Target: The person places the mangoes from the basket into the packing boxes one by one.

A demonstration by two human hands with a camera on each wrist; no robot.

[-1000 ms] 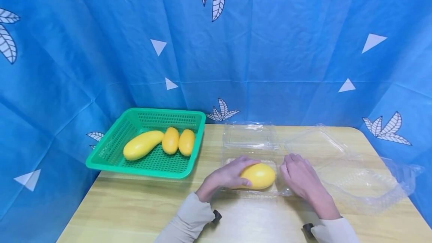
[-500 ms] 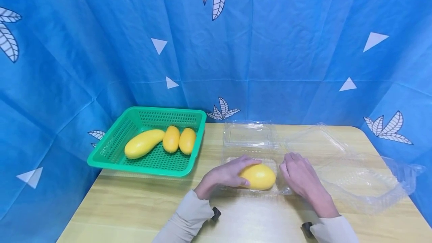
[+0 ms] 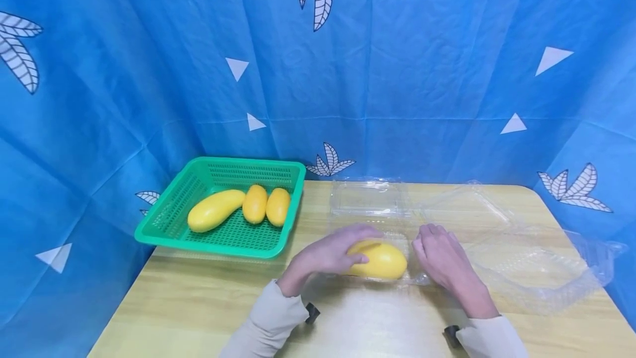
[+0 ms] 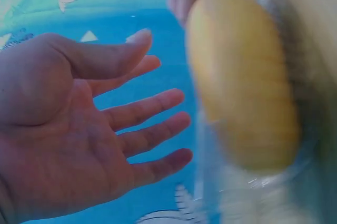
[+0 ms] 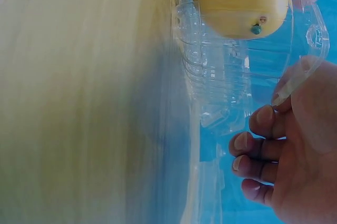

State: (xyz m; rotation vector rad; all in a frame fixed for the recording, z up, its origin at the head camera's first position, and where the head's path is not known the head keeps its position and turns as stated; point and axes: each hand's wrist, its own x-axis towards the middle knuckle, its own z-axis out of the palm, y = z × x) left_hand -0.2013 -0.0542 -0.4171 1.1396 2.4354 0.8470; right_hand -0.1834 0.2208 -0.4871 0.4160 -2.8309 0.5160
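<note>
A yellow oval fruit (image 3: 385, 261) lies in the near half of a clear plastic box (image 3: 369, 198) whose lid is folded back. Beside its left end, my left hand (image 3: 335, 250) is spread; the left wrist view shows the fingers (image 4: 152, 134) apart from the fruit (image 4: 239, 81), with nothing in them. My right hand (image 3: 442, 256) pinches the box's right rim between thumb and index finger, as the right wrist view shows at the fingertips (image 5: 263, 116). There the fruit's tip (image 5: 247, 13) shows through the clear wall.
A green basket (image 3: 174, 245) at the left holds a long yellow fruit (image 3: 213, 211) and two smaller orange-yellow ones (image 3: 255, 204). Another clear container (image 3: 546, 291) stands open at the right, overlapping the table's right side. Behind the wooden table (image 3: 199, 308) hangs a blue curtain (image 3: 422, 70).
My left hand has let go of the fruit and drawn slightly to the left, its fingers opening. The right hand keeps its hold on the box's rim.
</note>
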